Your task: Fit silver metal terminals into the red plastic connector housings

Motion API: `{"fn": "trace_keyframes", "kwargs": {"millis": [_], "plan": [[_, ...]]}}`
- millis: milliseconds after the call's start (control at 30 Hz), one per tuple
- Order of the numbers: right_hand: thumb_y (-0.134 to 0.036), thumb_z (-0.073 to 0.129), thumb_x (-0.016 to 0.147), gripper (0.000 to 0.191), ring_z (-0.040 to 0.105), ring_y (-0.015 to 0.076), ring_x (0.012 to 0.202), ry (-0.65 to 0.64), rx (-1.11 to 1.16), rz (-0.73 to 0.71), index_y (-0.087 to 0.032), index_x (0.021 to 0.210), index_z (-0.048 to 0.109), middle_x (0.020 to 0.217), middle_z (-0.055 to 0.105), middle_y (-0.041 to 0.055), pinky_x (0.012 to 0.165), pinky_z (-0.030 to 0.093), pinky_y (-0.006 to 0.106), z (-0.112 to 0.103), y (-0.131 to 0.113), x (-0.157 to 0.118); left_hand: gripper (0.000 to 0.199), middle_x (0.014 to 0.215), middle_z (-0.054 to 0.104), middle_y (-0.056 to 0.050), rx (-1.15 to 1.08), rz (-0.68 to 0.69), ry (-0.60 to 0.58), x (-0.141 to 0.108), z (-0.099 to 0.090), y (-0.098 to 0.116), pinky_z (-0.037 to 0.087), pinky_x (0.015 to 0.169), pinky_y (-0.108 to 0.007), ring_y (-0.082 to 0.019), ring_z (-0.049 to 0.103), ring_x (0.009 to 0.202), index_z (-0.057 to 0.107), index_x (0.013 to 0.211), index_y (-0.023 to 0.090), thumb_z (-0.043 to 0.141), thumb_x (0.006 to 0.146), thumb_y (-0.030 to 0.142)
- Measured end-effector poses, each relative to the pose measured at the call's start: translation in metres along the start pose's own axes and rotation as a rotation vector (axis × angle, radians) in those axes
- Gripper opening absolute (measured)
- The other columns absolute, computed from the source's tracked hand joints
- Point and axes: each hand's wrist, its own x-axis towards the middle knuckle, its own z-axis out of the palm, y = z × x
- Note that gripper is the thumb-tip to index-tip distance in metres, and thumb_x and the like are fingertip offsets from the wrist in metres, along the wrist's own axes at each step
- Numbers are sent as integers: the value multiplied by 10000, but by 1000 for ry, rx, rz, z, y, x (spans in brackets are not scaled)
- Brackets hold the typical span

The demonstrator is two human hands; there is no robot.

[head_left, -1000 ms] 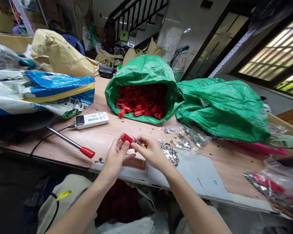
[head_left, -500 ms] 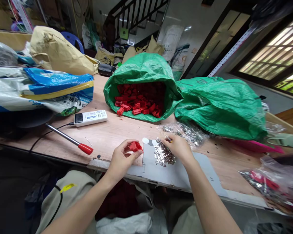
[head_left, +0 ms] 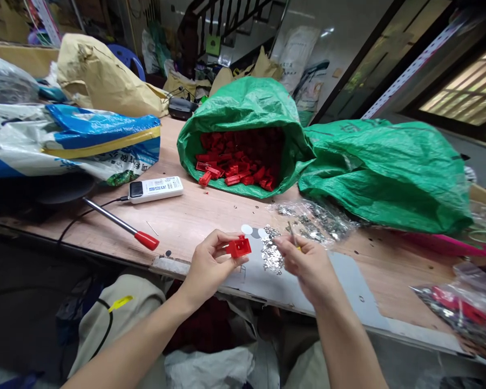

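My left hand (head_left: 214, 262) grips a small red plastic housing (head_left: 239, 247) between thumb and fingers. Its hollow side is turned toward me and the right. My right hand (head_left: 305, 262) is closed around a thin tool (head_left: 292, 235) with a dark shaft and a bit of yellow; its exact kind does not show. Whether its fingertips also pinch a small metal piece I cannot tell. Close to the right fingertips lies a pile of small shiny metal pieces (head_left: 272, 254) on a grey sheet (head_left: 350, 281). The two hands are apart, with the pile between them.
A green sack (head_left: 247, 102) lies open, full of red housings (head_left: 235, 162); another green sack (head_left: 384, 173) lies beside it. A clear bag of metal parts (head_left: 319, 221), a white power bank (head_left: 156, 189) with a cable and a red-handled metal rod (head_left: 146, 240) are on the table.
My right hand has lifted back from the metal pile toward me, and the tool now points upward. My left hand has turned the red housing so its hollow faces me more. The view has shifted slightly.
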Motion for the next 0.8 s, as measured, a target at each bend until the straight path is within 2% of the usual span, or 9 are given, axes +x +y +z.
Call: {"fn": "trace_keyframes", "kwargs": {"millis": [67, 133, 300, 500, 567, 633, 700, 800], "plan": [[-559, 840, 671, 441, 161, 66, 435, -64, 243, 63, -191, 703, 599, 503, 294, -92, 431, 140, 237, 20, 4, -14, 322, 1215, 718, -105, 15, 31, 23, -3, 3, -2, 653, 800, -316, -236, 722, 1066, 659, 917, 169, 873, 686, 238], [-542, 859, 683, 439, 165, 64, 440, -41, 313, 58, -188, 700, 600, 500, 287, -95, 432, 135, 234, 35, 9, -20, 321, 1189, 724, -94, 31, 68, 29, -5, 5, -5, 655, 807, -311, -227, 730, 1045, 663, 891, 169, 885, 664, 214], [-525, 819, 747, 392, 324, 100, 494, 60, 154, -50, -174, 690, 655, 591, 481, -20, 451, 233, 248, 44, 21, -20, 277, 1174, 726, -86, 112, 127, 22, -8, 6, -12, 657, 811, -307, -222, 727, 1055, 675, 886, 178, 873, 698, 226], [-560, 775, 769, 391, 530, 182, 605, 86, 109, -61, -179, 735, 697, 683, 635, 38, 538, 419, 278, 44, 25, -24, 239, 1169, 722, -82, 204, 170, 21, -10, 8, -15, 655, 835, -344, -223, 711, 1078, 677, 889, 189, 848, 738, 257], [-567, 768, 777, 395, 553, 188, 625, 98, 96, -79, -180, 740, 702, 704, 653, 47, 560, 450, 282, 46, 25, -25, 221, 1147, 731, -78, 242, 207, 22, -11, 9, -15, 653, 845, -356, -227, 704, 1093, 684, 879, 196, 845, 741, 260], [-572, 772, 778, 400, 505, 155, 547, 91, 99, -64, -183, 738, 688, 638, 607, 22, 492, 414, 258, 47, 26, -26, 195, 1122, 741, -74, 279, 254, 19, -11, 10, -15, 653, 846, -357, -224, 708, 1081, 695, 875, 204, 837, 747, 243], [-596, 786, 762, 428, 388, 105, 430, 23, 139, 10, -190, 750, 650, 543, 514, -28, 390, 311, 228, 45, 28, -25, 176, 1107, 749, -72, 299, 289, 29, -11, 10, -15, 653, 844, -357, -224, 715, 1066, 710, 881, 212, 829, 752, 223], [-632, 818, 723, 491, 200, 49, 358, -220, 279, 203, -203, 785, 587, 468, 365, -107, 329, 175, 185, 38, 29, -23, 185, 1105, 760, -73, 293, 313, 59, -12, 8, -17, 649, 870, -382, -237, 721, 1069, 726, 898, 221, 833, 748, 211]]}}
